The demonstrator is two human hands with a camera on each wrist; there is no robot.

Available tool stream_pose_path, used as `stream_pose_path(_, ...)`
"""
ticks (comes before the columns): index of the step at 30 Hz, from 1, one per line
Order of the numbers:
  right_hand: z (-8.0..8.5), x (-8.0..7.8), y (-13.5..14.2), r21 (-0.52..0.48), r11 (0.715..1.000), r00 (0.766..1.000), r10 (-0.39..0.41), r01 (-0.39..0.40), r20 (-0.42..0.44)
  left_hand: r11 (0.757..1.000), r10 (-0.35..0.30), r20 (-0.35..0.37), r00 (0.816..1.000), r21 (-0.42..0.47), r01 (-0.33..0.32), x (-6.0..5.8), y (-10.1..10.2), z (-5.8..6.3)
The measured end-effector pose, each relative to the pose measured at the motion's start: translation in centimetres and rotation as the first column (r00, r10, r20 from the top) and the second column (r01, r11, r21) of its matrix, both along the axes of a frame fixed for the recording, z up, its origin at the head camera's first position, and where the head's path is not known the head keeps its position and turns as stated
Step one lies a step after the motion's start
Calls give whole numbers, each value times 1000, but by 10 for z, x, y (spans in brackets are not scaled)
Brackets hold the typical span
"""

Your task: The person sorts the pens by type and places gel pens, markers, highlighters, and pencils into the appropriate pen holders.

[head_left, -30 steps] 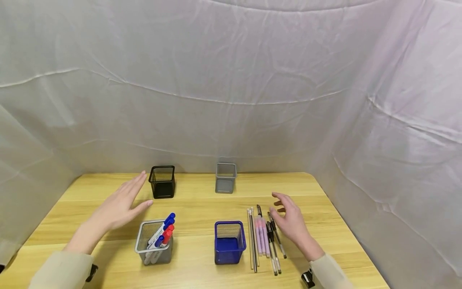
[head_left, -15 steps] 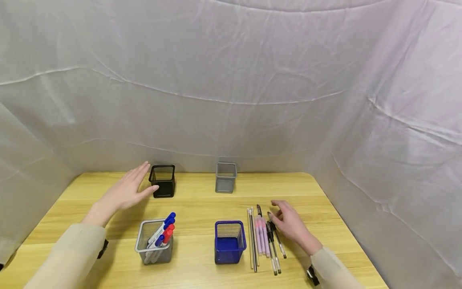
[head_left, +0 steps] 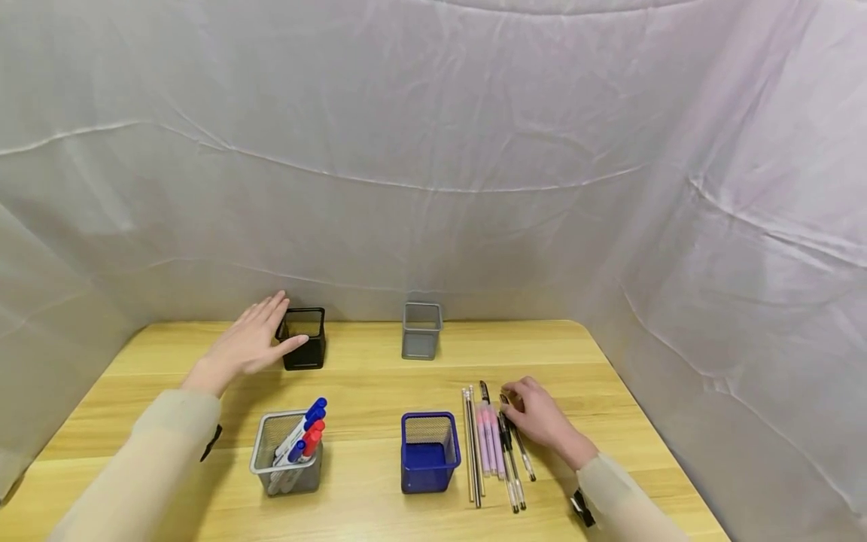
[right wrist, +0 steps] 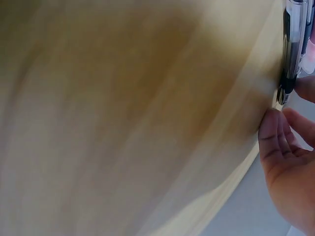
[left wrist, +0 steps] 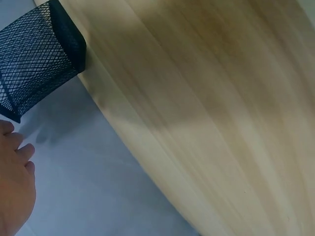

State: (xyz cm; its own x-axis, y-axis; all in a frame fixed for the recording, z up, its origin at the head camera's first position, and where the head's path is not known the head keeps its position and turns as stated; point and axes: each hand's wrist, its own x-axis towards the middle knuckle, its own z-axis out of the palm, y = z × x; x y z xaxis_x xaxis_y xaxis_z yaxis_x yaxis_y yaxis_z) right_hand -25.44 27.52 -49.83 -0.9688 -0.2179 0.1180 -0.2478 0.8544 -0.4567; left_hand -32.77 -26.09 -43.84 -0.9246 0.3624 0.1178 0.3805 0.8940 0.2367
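Note:
My left hand (head_left: 249, 340) reaches to the black mesh pen holder (head_left: 304, 354) at the back left. Its fingers are extended along the holder's left side, and the thumb lies across the front in the head view. The left wrist view shows the fingertips close to the rim of this mesh holder (left wrist: 34, 59). At the right, my right hand (head_left: 539, 412) is low over the table, fingers bent, at the capped end of a black gel pen (head_left: 523, 452). In the right wrist view, thumb and fingertips sit around that end of the pen (right wrist: 294, 54), without a closed pinch.
A silver mesh holder (head_left: 260, 452) with blue and red markers (head_left: 298, 452) stands front left. Empty blue (head_left: 430, 482) and grey (head_left: 421, 346) holders stand centre front and back. Pencils (head_left: 472, 452), purple pens (head_left: 489, 444) and clear-barrelled pens (head_left: 512, 474) lie beside the blue one.
My left hand has moved forward and right to the black holder. The right hand has come down and slightly left to the end of the pen, its fingers drawn in. The holders stay put.

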Motion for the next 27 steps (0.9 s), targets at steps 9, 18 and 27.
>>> stream_pose_path(9,-1,-4,-4,23,1000,1000,21,-21,-2,1000,6,19,1000,-9,-6,-1,4,-6)
stream_pose_path(18,0,-5,4,-18,1000,1000,18,-18,18,1000,10,18,1000,1,-11,-4,9,-10)
stream_pose_path(27,2,-4,9,-48,999,1000,11,-11,-10,1000,24,21,999,17,-24,-3,14,-7)
